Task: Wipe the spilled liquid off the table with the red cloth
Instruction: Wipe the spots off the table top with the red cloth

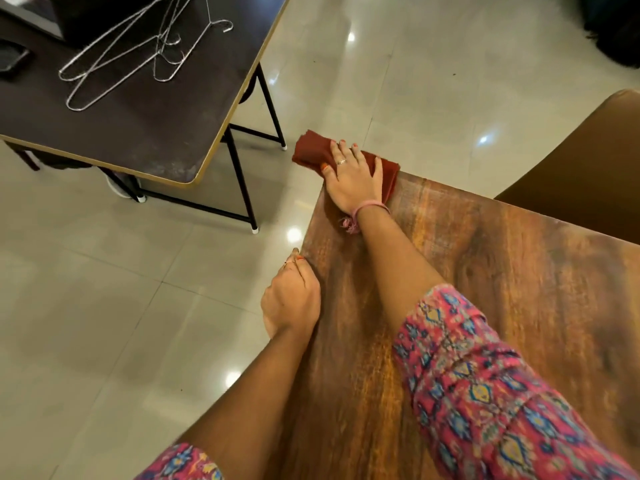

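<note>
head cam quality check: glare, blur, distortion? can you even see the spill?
Head view: ceiling lights glare as bright spots on the tiled floor; wide-angle bending at the edges; slight motion softness on the right hand pressing the red cloth; wooden table evenly lit, and no liquid can be made out.

wire hangers lie on a dark side table; tiled floor below.

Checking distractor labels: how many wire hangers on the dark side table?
3, as far as the tangle shows, all on the dark table: one long hanger lying leftmost, one to its right, one overlapping above. More may hide in the overlap.
</note>
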{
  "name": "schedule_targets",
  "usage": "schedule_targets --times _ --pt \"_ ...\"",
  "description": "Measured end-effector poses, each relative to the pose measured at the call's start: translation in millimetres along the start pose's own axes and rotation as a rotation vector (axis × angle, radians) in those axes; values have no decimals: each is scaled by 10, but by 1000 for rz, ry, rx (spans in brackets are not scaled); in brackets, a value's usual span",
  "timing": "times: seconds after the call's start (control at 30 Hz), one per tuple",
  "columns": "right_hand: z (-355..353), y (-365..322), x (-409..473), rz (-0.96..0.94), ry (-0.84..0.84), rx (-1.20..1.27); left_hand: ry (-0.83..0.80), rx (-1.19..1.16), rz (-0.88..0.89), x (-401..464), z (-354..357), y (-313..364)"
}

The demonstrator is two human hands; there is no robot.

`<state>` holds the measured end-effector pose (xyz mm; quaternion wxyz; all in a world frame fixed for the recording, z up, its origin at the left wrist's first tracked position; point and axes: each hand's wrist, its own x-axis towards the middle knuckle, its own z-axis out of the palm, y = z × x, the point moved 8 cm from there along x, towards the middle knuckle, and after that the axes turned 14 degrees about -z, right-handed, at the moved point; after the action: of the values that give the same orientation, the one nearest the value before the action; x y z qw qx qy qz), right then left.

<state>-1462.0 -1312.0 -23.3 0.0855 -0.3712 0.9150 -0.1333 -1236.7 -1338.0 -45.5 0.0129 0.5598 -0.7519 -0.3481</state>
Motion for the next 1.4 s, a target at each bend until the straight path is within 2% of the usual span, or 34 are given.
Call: schedule_targets --times 0.13,0.23,0.3,0.4,0.5,0.63,0.8,0.93,1.03,1.13,1.3,1.4 --pt "131 -454 -761 -185 24 32 -12 1 -28 11 -20 16" --pt "229 -674 -1325 -236 -9 201 -37 -21 -16 -6 -22 27" --pt "250 -646 -1381 -232 -39 218 -46 -34 -23 -22 -33 33" --pt "164 -548 -1124 -274 -41 97 -34 -54 16 -31 -38 57" --pt "54 -253 -622 -201 -4 66 -32 -54 19 -18 -29 53" --pt "-93 125 -152 79 81 19 -41 -60 22 -22 -13 30" --pt "-32 23 -624 258 177 -27 -49 -49 7 -40 -56 40" --pt "82 -232 -1746 178 224 -14 -27 -60 23 -61 -87 74" --pt "109 -163 -2116 75 142 22 -29 -38 27 -67 -87 89" --pt "-53 195 -1743 41 115 32 -45 -22 37 -72 -68 76" --pt "-362 1021 -733 221 90 85 -39 -50 29 -72 -53 54" --pt "-349 1052 -614 229 83 51 -22 -59 34 -30 -50 50"
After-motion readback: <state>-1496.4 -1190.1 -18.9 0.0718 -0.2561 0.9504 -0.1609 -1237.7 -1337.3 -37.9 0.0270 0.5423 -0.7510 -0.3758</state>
